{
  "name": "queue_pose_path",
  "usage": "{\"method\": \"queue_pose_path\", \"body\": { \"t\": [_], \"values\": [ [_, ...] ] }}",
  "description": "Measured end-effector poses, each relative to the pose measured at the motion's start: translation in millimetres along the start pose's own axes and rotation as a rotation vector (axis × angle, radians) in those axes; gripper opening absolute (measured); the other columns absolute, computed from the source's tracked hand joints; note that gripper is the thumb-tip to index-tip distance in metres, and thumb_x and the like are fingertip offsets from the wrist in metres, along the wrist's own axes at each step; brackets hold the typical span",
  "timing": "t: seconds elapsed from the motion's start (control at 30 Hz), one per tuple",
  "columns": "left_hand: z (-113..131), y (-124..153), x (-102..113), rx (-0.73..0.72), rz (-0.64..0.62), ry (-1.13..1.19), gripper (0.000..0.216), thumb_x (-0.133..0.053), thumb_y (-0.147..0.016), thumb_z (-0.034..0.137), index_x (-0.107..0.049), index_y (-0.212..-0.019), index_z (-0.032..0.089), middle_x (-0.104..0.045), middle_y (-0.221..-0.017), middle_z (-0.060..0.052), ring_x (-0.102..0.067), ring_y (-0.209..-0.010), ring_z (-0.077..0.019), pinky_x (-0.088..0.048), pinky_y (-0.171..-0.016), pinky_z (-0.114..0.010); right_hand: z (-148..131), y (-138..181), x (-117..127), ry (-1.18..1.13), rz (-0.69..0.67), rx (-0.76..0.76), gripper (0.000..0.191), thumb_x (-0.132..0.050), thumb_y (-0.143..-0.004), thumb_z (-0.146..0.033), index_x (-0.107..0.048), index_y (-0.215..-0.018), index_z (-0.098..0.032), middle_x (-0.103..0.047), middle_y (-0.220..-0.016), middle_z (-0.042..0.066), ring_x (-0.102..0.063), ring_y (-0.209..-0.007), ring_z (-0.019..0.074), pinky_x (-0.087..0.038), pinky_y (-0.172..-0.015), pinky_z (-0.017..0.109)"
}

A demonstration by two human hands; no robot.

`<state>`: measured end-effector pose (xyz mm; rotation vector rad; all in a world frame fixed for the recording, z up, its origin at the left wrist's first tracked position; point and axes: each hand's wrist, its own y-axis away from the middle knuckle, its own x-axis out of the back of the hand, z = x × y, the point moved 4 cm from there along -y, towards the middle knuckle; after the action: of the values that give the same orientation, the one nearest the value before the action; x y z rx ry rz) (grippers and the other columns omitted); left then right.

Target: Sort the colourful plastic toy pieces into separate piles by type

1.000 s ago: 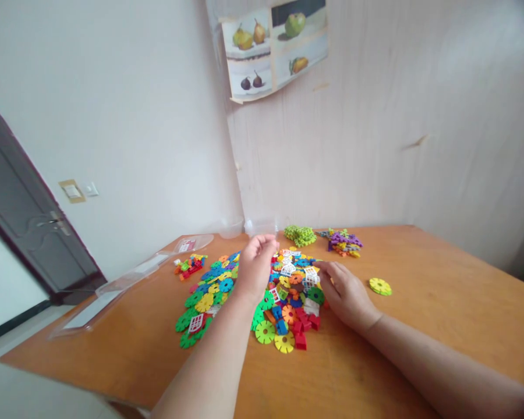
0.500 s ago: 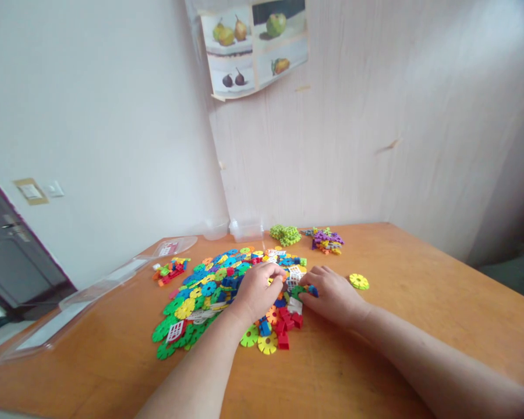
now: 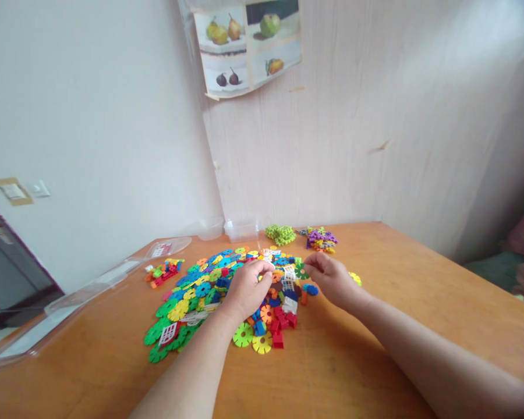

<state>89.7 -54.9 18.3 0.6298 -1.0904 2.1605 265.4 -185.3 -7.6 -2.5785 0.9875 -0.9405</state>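
A heap of notched plastic discs, window-grid pieces and small blocks spreads over the middle of the table. My right hand, just right of the heap, pinches a green notched disc between thumb and fingers. Over the heap is my left hand, its thumb and fingertips drawn together. Whatever they hold, if anything, is hidden. Below my right fingertips lie a blue piece and an orange block. Red blocks and a yellow disc sit at the heap's near edge.
Yellow discs lie partly behind my right hand. Lime green pieces and purple pieces form piles at the back. Linked small blocks are at the left. Clear plastic containers stand by the wall, and clear lids line the left edge.
My right hand has lifted off the heap's right side and moved slightly away, now with the green disc in its fingertips. My left hand stays over the heap. The view has shifted slightly.
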Motion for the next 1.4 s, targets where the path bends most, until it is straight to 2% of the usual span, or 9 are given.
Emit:
{"method": "queue_pose_path", "body": {
  "t": [0.17, 0.3, 0.37, 0.5, 0.7, 0.93, 1.13, 1.4],
  "values": [
    [-2.7, -2.9, 5.7, 0.025, 0.033, 0.017, 0.015, -0.054, -0.087, 0.026, -0.07, -0.089, 0.024, -0.073, -0.097, -0.003, -0.066, -0.095, -0.0199, -0.049, -0.089, -0.031, 16.3, -14.0, 32.7, -0.032, 0.211, -0.14, 0.024, -0.052, -0.082, -0.039, -0.062, -0.088, -0.019, -0.054, -0.062, -0.003, -0.046, -0.056, 0.0127, -0.036, -0.053, 0.025],
    [-7.3, -5.5, 11.4, 0.048, 0.062, 0.008, 0.016, -0.055, -0.087, 0.028, -0.07, -0.09, 0.023, -0.073, -0.094, -0.003, -0.066, -0.091, -0.0201, -0.049, -0.087, -0.032, 38.4, -22.6, 61.9, 0.086, 0.28, -0.259, 0.022, -0.054, -0.079, -0.038, -0.064, -0.084, -0.018, -0.055, -0.06, -0.002, -0.047, -0.054, 0.0124, -0.034, -0.05, 0.024],
    [-10.4, -6.3, 14.1, 0.051, 0.08, 0.001, 0.016, -0.055, -0.087, 0.029, -0.07, -0.09, 0.023, -0.073, -0.094, -0.002, -0.066, -0.091, -0.0198, -0.049, -0.086, -0.031, 50.5, -25.3, 72.1, 0.227, 0.243, -0.304, 0.02, -0.056, -0.077, -0.036, -0.065, -0.08, -0.018, -0.059, -0.062, 0.001, -0.052, -0.058, 0.0138, -0.034, -0.051, 0.024],
    [-18.3, -7.6, 19.1, 0.083, 0.119, -0.011, 0.017, -0.055, -0.087, 0.03, -0.07, -0.091, 0.022, -0.073, -0.096, -0.002, -0.066, -0.093, -0.02, -0.048, -0.087, -0.031, 72.3, -27.1, 77.8, 0.431, 0.068, -0.381, 0.018, -0.056, -0.076, -0.034, -0.065, -0.077, -0.018, -0.065, -0.068, 0.003, -0.056, -0.062, 0.0151, -0.035, -0.052, 0.025],
    [-31.3, -9.5, 31.6, 0.215, 0.199, 0.064, 0.021, -0.056, -0.085, 0.033, -0.071, -0.093, 0.021, -0.074, -0.094, -0.003, -0.066, -0.092, -0.0218, -0.049, -0.088, -0.033, 86.5, -26.8, 72.6, 0.49, -0.05, -0.388, 0.014, -0.059, -0.07, -0.029, -0.066, -0.073, -0.018, -0.067, -0.069, 0.005, -0.058, -0.064, 0.0174, -0.034, -0.051, 0.026],
    [-40.3, -8.2, 44.3, 0.306, 0.258, 0.117, 0.022, -0.057, -0.084, 0.034, -0.07, -0.094, 0.019, -0.074, -0.091, -0.003, -0.067, -0.088, -0.0207, -0.049, -0.083, -0.03, 89.0, -27.0, 74.4, 0.563, -0.101, -0.392, 0.014, -0.058, -0.069, -0.03, -0.067, -0.071, -0.019, -0.067, -0.068, 0.005, -0.06, -0.064, 0.0192, -0.035, -0.053, 0.027],
    [-41.2, -7.8, 36.9, 0.317, 0.144, 0.072, 0.019, -0.058, -0.082, 0.034, -0.071, -0.087, 0.02, -0.073, -0.082, -0.001, -0.066, -0.079, -0.02, -0.048, -0.073, -0.028, 83.1, -24.2, 77.7, 0.662, -0.156, -0.383, 0.014, -0.057, -0.069, -0.031, -0.067, -0.07, -0.02, -0.069, -0.074, 0.007, -0.061, -0.066, 0.0206, -0.037, -0.054, 0.029],
    [-33.2, -4.6, 23.7, 0.195, -0.063, 0.041, 0.018, -0.056, -0.082, 0.028, -0.069, -0.091, 0.02, -0.074, -0.093, -0.003, -0.067, -0.086, -0.0192, -0.049, -0.079, -0.029, 61.9, -21.0, 77.1, 0.72, -0.114, -0.385, 0.017, -0.056, -0.074, -0.032, -0.068, -0.078, -0.022, -0.07, -0.079, 0.007, -0.062, -0.07, 0.0211, -0.035, -0.055, 0.028]
  ]
}}
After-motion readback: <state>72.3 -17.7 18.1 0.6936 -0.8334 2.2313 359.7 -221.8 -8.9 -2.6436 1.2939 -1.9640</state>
